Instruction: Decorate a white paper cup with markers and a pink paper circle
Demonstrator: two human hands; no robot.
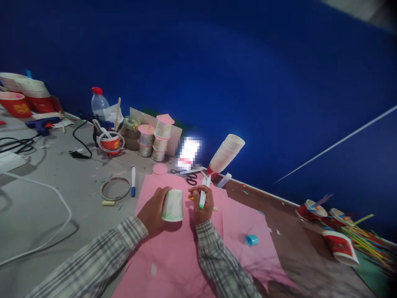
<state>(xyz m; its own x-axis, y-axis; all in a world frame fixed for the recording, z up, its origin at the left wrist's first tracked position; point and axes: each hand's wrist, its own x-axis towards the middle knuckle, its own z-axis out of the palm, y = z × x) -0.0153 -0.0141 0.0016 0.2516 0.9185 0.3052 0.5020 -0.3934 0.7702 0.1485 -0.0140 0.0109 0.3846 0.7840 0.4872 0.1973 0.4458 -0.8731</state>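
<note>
My left hand (153, 212) is wrapped round the side of a white paper cup (173, 205), held upside down over the pink paper (178, 260). Faint green marks show near the cup's lower, wider rim. Just right of the cup, my right hand (204, 209) has its fingers closed on a white marker with a green end (202, 198). A thin yellow thing (215, 209) shows partly behind the right hand. Scissors (191, 179) lie beyond the hands. A blue-and-white marker (133, 182) and a roll of tape (115, 188) rest on the grey table at left.
A leaning stack of paper cups (227, 153) and a lit phone (188, 152) stand at the back. Left of them are decorated cup towers (160, 142), a bottle (99, 103) and a glue gun (43, 124). A teal cap (252, 240) and tipped red cup (340, 247) lie right.
</note>
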